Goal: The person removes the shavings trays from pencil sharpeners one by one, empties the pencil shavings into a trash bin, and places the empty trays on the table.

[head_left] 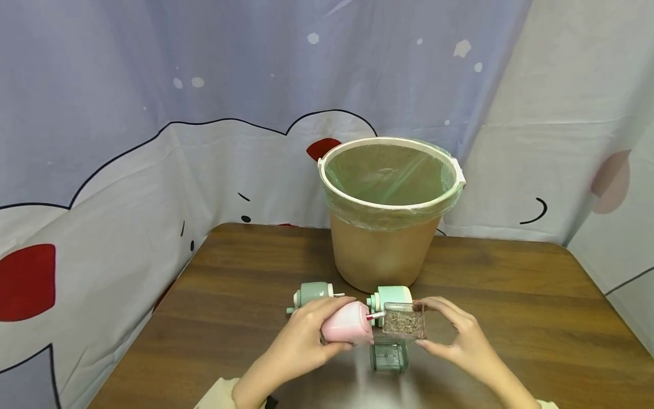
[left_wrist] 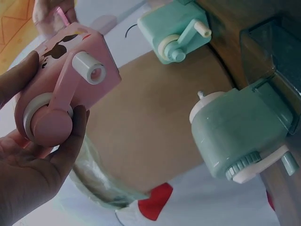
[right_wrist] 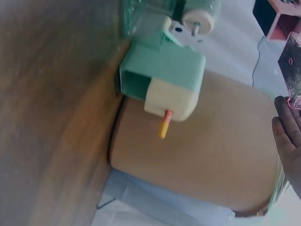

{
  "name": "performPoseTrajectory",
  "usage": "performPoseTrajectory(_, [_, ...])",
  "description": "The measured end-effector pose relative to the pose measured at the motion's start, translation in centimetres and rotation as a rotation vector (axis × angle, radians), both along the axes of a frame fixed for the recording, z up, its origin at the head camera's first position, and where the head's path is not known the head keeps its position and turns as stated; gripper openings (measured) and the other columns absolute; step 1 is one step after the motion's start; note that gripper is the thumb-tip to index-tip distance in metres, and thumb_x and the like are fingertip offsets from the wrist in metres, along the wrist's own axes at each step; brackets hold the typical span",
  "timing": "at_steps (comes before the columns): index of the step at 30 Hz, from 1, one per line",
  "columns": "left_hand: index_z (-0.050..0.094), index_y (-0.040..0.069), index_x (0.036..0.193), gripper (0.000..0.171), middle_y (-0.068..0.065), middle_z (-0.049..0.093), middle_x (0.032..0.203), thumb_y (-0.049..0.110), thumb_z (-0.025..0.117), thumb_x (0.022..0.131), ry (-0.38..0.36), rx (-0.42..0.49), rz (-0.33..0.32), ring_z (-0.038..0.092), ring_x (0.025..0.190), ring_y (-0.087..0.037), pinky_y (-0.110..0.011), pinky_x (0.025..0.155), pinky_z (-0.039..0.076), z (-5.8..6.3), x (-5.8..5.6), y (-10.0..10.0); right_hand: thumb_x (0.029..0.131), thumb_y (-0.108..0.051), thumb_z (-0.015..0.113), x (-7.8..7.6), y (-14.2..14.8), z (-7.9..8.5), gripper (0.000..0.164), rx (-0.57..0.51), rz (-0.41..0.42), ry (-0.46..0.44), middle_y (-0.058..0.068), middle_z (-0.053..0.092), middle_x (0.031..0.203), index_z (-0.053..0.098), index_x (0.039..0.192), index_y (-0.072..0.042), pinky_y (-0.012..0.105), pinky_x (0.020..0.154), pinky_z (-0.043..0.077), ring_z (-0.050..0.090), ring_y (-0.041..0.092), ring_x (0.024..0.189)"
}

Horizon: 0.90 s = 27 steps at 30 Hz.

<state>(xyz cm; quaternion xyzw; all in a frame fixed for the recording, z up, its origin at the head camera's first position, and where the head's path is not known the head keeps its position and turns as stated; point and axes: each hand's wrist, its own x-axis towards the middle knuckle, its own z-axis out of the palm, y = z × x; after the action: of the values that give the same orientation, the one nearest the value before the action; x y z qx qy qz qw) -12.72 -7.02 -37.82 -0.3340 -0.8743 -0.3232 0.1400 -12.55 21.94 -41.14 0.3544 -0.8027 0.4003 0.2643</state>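
Observation:
My left hand (head_left: pixel 306 329) grips a pink crank pencil sharpener (head_left: pixel 347 324). A pencil (head_left: pixel 376 315) sticks out of its front; in the left wrist view the pink body (left_wrist: pixel 103 56) shows its crank (left_wrist: pixel 68 84). My right hand (head_left: pixel 455 335) pinches a clear shavings drawer (head_left: pixel 405 322) by its side, apart from the sharpener body. Wood shavings cover the drawer's inside. Behind the hands lie a mint sharpener (head_left: pixel 393 295), its drawer slot (right_wrist: pixel 136 84) bare and a red-yellow pencil (right_wrist: pixel 165 123) in it, and a grey-green sharpener (head_left: pixel 314 292). A transparent green drawer (head_left: pixel 389 363) sits below the held one.
A tan bucket (head_left: pixel 383 250) lined with a translucent green bag (head_left: pixel 393 218) stands at the back of the brown wooden table (head_left: pixel 511 295). A patterned cloth (head_left: pixel 245 68) hangs behind and along both sides of the table.

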Motion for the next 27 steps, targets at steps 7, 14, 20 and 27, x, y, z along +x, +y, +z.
performPoseTrajectory(7, [0.061, 0.014, 0.121, 0.063, -0.003, 0.066, 0.117, 0.019, 0.086, 0.064, -0.042, -0.011, -0.027, 0.062, 0.109, -0.019, -0.039, 0.092, 0.049, -0.2, -0.7, 0.9, 0.052, 0.008, 0.080, -0.2, 1.6, 1.3, 0.061, -0.066, -0.163, 0.013, -0.010, 0.063, 0.112, 0.061, 0.110, 0.007, 0.006, 0.097, 0.036, 0.052, -0.010, 0.109])
performPoseTrajectory(14, [0.060, 0.016, 0.122, 0.061, 0.003, 0.066, 0.113, 0.017, 0.084, 0.065, -0.111, -0.112, -0.104, 0.059, 0.107, -0.016, -0.037, 0.091, 0.046, -0.5, -1.8, 2.3, 0.063, 0.021, 0.071, 0.5, 2.6, 2.9, 0.051, -0.230, -0.297, -0.157, -0.023, 0.060, 0.111, 0.059, 0.111, 0.010, 0.004, 0.092, 0.039, 0.059, -0.009, 0.100])
performPoseTrajectory(20, [0.059, 0.020, 0.123, 0.060, 0.003, 0.064, 0.115, 0.017, 0.081, 0.067, -0.149, -0.198, -0.206, 0.059, 0.103, -0.009, -0.026, 0.087, 0.045, -0.7, -2.9, 4.8, 0.073, 0.023, 0.062, 0.9, 2.8, 4.2, 0.047, -0.392, -0.248, -0.238, -0.012, 0.065, 0.110, 0.053, 0.119, 0.014, 0.008, 0.092, 0.042, 0.062, -0.001, 0.099])
performPoseTrajectory(27, [0.058, 0.021, 0.123, 0.059, 0.006, 0.064, 0.119, 0.022, 0.082, 0.069, -0.030, -0.345, -0.274, 0.059, 0.106, -0.007, -0.021, 0.084, 0.047, -1.3, -3.9, 9.1, 0.077, 0.021, 0.059, 1.6, 3.1, 5.0, 0.044, -0.439, -0.177, -0.301, -0.009, 0.067, 0.107, 0.052, 0.119, 0.008, 0.009, 0.089, 0.044, 0.063, 0.001, 0.100])
